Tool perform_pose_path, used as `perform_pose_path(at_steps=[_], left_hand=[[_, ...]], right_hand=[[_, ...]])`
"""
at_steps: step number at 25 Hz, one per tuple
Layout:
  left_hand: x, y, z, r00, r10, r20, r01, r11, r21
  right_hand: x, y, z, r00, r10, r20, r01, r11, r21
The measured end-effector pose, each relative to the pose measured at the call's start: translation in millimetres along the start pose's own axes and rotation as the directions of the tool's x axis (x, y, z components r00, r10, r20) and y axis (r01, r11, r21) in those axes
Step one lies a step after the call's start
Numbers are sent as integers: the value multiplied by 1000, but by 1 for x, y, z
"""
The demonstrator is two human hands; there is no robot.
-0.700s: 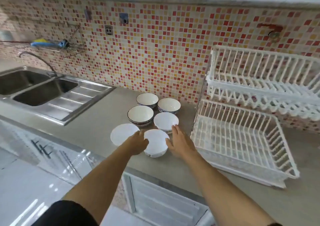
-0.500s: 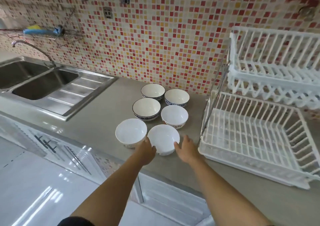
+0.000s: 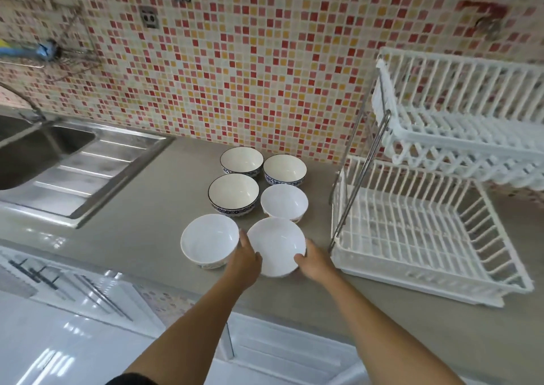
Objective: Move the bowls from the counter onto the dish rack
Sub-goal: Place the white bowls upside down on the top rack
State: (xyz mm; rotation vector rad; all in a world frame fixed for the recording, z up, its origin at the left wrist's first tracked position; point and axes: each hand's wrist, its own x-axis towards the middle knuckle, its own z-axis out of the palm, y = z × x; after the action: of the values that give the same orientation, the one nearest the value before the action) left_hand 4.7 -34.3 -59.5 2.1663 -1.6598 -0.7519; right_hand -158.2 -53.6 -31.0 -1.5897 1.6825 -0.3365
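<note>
Several bowls stand grouped on the grey counter. The nearest white bowl is held from both sides: my left hand grips its left rim and my right hand its right rim. It looks tilted toward me. Another white bowl sits just to its left, touching my left hand. Behind are a third white bowl and three blue-patterned bowls. The white two-tier dish rack stands empty to the right.
A steel double sink with drainboard lies at the left, a tap behind it. The mosaic tile wall rises right behind the bowls. The rack's upper tier overhangs the lower one. The counter's front edge runs under my forearms.
Both hands have closed onto the sides of the nearest white bowl, which was flanked loosely before. The camera has shifted, so the bowls and rack appear a little lower and nearer.
</note>
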Motion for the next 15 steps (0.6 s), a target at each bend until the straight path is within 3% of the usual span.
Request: perform_pose_path(at_steps=[3, 5, 8, 10, 12, 15], left_hand=[[6, 24, -38, 993, 99, -71, -90, 989, 115], [10, 47, -71, 971, 185, -154, -157, 972, 177], [0, 86, -118, 914, 215, -344, -269, 956, -118], [-13, 113, -143, 880, 185, -438, -362, 858, -364], [-22, 139, -160, 820, 220, -529, -480, 768, -424], [-29, 177, -176, 752, 336, -566, -614, 669, -419]], right_hand=[[-23, -21, -33, 980, -196, -43, 190, 976, -108], [-37, -39, -58, 946, -293, -139, 282, 955, -91], [-60, -64, -99, 876, -321, -360, 376, 922, 93], [-74, -80, -122, 868, -338, -363, 428, 880, 205], [-91, -92, -142, 845, -387, -370, 494, 829, 262], [-117, -104, -180, 725, -524, -448, 673, 678, 296]])
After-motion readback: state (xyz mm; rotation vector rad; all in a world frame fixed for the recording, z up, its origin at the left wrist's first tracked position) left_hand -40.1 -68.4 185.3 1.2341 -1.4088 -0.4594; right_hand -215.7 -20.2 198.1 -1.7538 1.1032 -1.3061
